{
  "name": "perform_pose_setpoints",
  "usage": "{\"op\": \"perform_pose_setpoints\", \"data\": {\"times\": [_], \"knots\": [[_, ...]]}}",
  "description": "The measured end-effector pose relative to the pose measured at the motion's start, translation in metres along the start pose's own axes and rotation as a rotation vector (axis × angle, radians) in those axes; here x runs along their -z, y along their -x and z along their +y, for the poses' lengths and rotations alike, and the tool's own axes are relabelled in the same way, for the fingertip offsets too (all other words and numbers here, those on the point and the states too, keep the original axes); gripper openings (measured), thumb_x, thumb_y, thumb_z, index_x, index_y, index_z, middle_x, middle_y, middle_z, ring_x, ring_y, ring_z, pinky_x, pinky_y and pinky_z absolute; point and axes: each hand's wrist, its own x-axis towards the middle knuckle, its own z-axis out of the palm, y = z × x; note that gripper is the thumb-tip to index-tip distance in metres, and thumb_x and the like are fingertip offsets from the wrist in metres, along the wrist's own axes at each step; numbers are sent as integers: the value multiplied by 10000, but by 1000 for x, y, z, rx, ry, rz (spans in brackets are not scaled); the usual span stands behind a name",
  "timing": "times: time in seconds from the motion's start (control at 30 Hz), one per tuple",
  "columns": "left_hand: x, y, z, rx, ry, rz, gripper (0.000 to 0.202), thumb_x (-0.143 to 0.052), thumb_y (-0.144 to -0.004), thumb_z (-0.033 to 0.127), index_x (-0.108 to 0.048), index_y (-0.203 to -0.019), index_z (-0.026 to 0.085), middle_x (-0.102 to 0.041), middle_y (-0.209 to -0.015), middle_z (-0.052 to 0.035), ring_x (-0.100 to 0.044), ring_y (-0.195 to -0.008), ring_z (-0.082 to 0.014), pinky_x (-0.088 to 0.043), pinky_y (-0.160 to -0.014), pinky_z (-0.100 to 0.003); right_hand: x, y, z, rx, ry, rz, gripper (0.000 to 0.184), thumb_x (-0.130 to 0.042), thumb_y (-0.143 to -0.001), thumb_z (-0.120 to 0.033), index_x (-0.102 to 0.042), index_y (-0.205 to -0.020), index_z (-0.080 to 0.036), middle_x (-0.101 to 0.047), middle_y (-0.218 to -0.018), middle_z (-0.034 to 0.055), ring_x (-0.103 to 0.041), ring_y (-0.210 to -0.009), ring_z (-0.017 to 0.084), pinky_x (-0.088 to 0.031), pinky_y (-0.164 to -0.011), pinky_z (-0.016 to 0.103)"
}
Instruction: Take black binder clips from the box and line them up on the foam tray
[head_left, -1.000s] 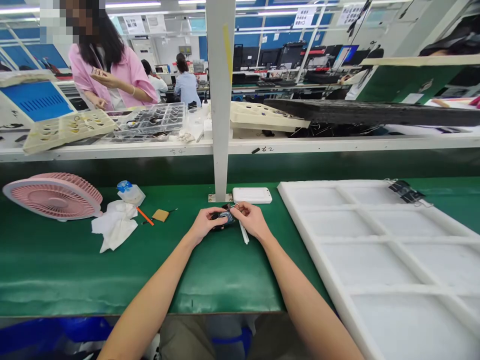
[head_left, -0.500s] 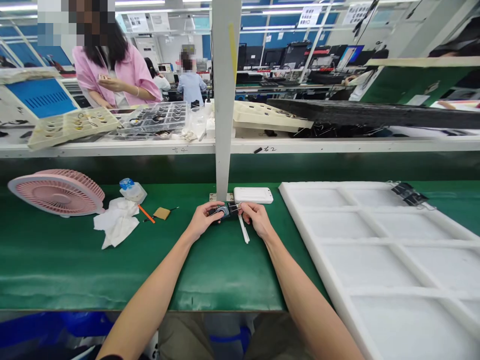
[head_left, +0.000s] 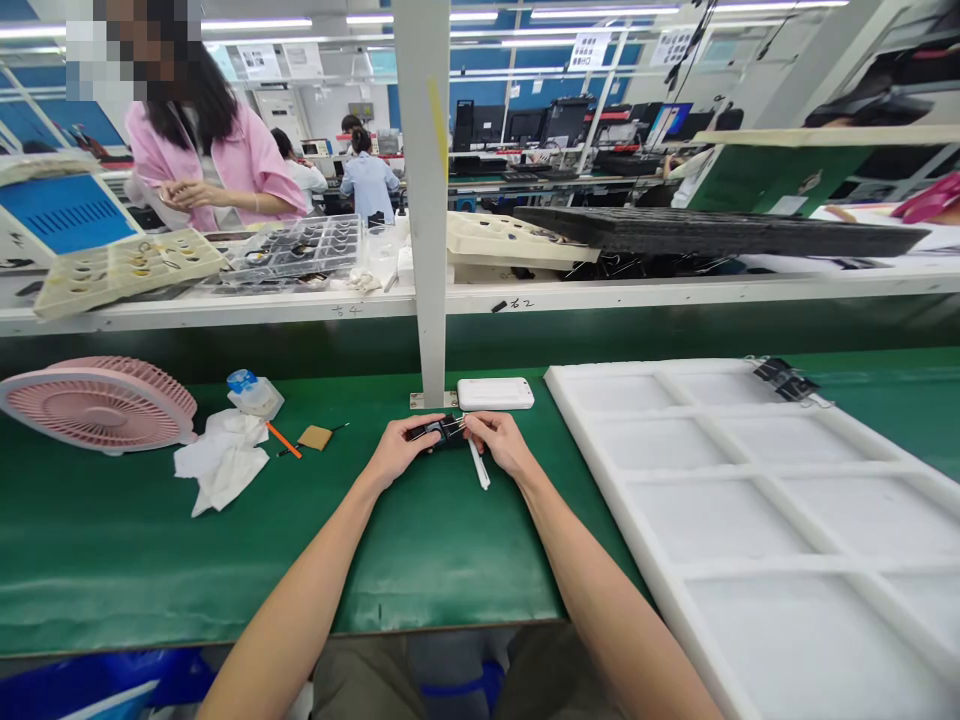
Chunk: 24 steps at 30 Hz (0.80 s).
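Both my hands meet at the middle of the green bench. My left hand (head_left: 395,452) pinches a small black part (head_left: 433,431), which looks like a binder clip on a little device. From the right, my right hand (head_left: 496,442) grips the same part at its wire handles. A white stick (head_left: 478,466) lies on the mat just under my right hand. Right behind my hands, a white rectangular box (head_left: 495,393) lies at the foot of a white post (head_left: 427,200).
A large white foam tray (head_left: 750,470) with empty compartments fills the right side, with black clips (head_left: 784,378) at its far corner. On the left are a pink fan (head_left: 97,402), crumpled white cloth (head_left: 221,456), and small tools (head_left: 300,440). A person in pink (head_left: 214,160) works behind the shelf.
My hands have turned the black part so its blue-grey face no longer shows. They stay at the same spot. The camera has shifted a little.
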Motion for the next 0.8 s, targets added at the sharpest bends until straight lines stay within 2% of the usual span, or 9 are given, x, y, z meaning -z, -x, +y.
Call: {"op": "perform_pose_setpoints", "data": {"times": [0.13, 0.3, 0.37, 0.47, 0.53, 0.6, 0.67, 0.73, 0.8], "knots": [[3, -1, 1, -13, -6, -7, 480, -766, -783, 426, -747, -1195, 181, -716, -1160, -106, -637, -795, -179, -537, -745, -300, -2, -1, -4, 8, -7, 12, 472, -660, -861, -613, -675, -752, -153, -544, -616, 14, -426, -511, 148, -367, -515, 276], [1, 2, 3, 13, -78, -2, 548, -803, -744, 449, -736, -1196, 146, -751, -968, -98, -647, -712, -185, -542, -776, -342, -14, 1, -20, 60, 43, 99, 361, -701, -767, -483, -729, -902, -149, -621, -722, 17, -533, -643, 174, -416, -622, 273], [-1, 0, 7, 33, -40, -14, 604, -826, -717, 455, -707, -1223, 147, -738, -1079, -120, -678, -808, -230, -553, -761, -345, -16, 10, -34, 61, 124, 93, 292, -700, -767, -415, -745, -910, -165, -631, -728, 7, -548, -667, 172, -415, -633, 266], [-4, -3, 14, 58, 89, -80, 713, -764, -779, 509, -580, -1375, 163, -719, -1150, -138, -685, -980, -276, -559, -815, -348, -15, 51, -60, -9, 180, 180, 191, -695, -814, -376, -737, -825, -191, -580, -650, -14, -519, -603, 152, -363, -545, 250], [-4, -5, 17, 55, 177, -62, 724, -688, -824, 570, -538, -1402, 159, -710, -1163, -148, -690, -966, -276, -563, -789, -345, -7, 98, -78, -84, 37, 273, 203, -703, -829, -396, -716, -855, -195, -588, -664, -8, -533, -575, 154, -370, -509, 249], [-3, -7, 15, 53, 205, 15, 687, -680, -821, 588, -582, -1339, 149, -715, -1111, -136, -688, -876, -247, -559, -713, -315, 12, 149, -92, -136, -151, 348, 284, -736, -809, -442, -700, -927, -186, -606, -655, 7, -558, -543, 169, -429, -516, 269], [-2, -10, 10, 62, 180, 94, 625, -731, -785, 564, -645, -1241, 145, -718, -1031, -107, -666, -794, -212, -541, -646, -286, 49, 191, -105, -129, -226, 479, 365, -775, -776, -487, -688, -946, -176, -629, -678, 32, -573, -528, 178, -473, -531, 296], [-2, -13, 4, 67, 145, 135, 591, -776, -743, 547, -683, -1169, 148, -713, -985, -89, -644, -749, -197, -523, -602, -277, 103, 213, -115, -68, -191, 685, 390, -816, -738, -480, -671, -925, -169, -662, -752, 66, -601, -567, 191, -517, -574, 324], [-4, -14, 0, 60, 99, 148, 592, -799, -706, 557, -704, -1124, 149, -711, -964, -83, -634, -731, -197, -516, -583, -280, 167, 214, -121, -38, -107, 860, 394, -831, -718, -441, -635, -919, -165, -682, -812, 98, -635, -628, 214, -549, -630, 352]]}}
